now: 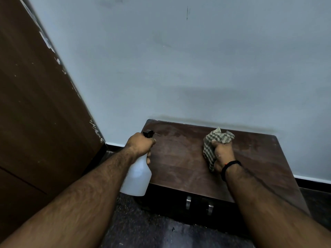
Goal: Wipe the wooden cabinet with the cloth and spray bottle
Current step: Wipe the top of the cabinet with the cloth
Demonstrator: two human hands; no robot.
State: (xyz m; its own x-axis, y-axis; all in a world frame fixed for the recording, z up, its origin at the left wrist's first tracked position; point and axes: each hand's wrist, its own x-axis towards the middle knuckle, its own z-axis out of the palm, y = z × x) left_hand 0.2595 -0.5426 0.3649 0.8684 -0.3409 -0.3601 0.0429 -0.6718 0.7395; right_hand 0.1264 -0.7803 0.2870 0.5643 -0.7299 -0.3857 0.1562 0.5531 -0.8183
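Low wooden cabinet (pixel 188 163) is set against a pale, matte wall (pixel 179 59); flat rectangular top, dark brown wood-grain finish, with duller smeared patches toward the back edge. Two small metal handles (pixel 198 204) are seen on the dark front face. Floor (pixel 143 230) is dark and speckled. A brown wooden door (pixel 35 104), edge chipped, is seen at left.

Spray bottle (pixel 137 176): translucent white plastic, rounded body, black trigger head. It is clamped at the neck by the left hand (pixel 141 144), tilted, nozzle aimed over the cabinet's back-left area; the body hangs over the front-left corner.

Cloth (pixel 215 145): checked woven fabric, grey-green on off-white, crumpled. It is bunched in the closed right hand (pixel 223 154) over the centre-right of the top; contact with the surface cannot be told. A black band (pixel 230 169) is worn on the right wrist.

Hands are held well apart.
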